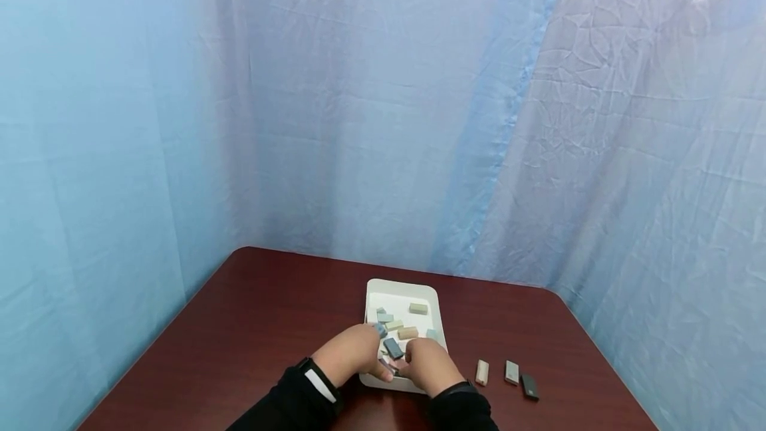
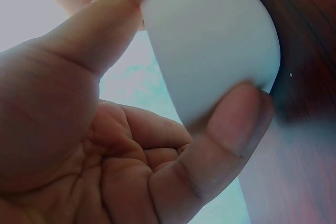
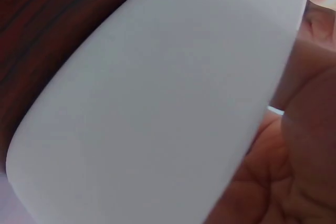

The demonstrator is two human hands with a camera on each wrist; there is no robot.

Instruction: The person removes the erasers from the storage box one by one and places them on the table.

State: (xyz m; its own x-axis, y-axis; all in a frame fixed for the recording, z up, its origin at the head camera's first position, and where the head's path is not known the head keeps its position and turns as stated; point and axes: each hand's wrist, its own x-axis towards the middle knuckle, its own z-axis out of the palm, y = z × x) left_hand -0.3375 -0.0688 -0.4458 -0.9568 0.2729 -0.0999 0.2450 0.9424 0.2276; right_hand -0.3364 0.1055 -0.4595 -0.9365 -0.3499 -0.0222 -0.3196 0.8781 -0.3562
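Note:
A white tray (image 1: 376,285) holds several small rectangular blocks in pale green, tan and blue. Both hands reach over its near end. My left hand (image 1: 353,351) bends in from the left, with a blue block (image 1: 381,330) close by its fingers. From the right comes my right hand (image 1: 429,363), its thumb near a pinkish block (image 1: 397,364) between the hands. A dark blue-grey block (image 1: 393,348) lies just beyond. In the left wrist view a bent finger (image 2: 236,119) overlaps the tray's outer wall (image 2: 210,40). I cannot tell what the hidden fingertips hold.
Right of the tray, on the dark red-brown table (image 1: 269,311), lie a beige block (image 1: 481,372), a grey block (image 1: 511,372) and a black block (image 1: 529,387). Pale blue curtains (image 1: 359,118) hang behind the table and along both sides.

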